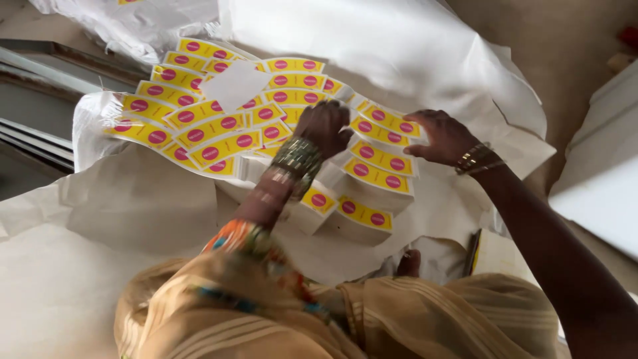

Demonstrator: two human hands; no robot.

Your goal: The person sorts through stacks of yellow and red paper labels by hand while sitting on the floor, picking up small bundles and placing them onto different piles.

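Observation:
Many small white boxes with yellow tops and pink round marks [219, 126] lie packed in rows on white sheeting. My left hand [323, 127], with green bangles at the wrist, rests fingers-down on the boxes in the middle of the pile. My right hand [442, 136], with gold bangles, presses on the right-hand row of yellow-topped boxes [382, 159], fingers spread on its edge. Whether either hand grips a box is hidden. A blank white card [236, 85] lies on top of the boxes at the back.
White plastic sheeting [399, 46] spreads under and behind the boxes. Metal rails [40, 73] run along the left. A pale box edge [601, 173] stands at the right. My beige draped clothing [266, 312] fills the foreground, and a yellow-edged packet [475, 252] lies beside it.

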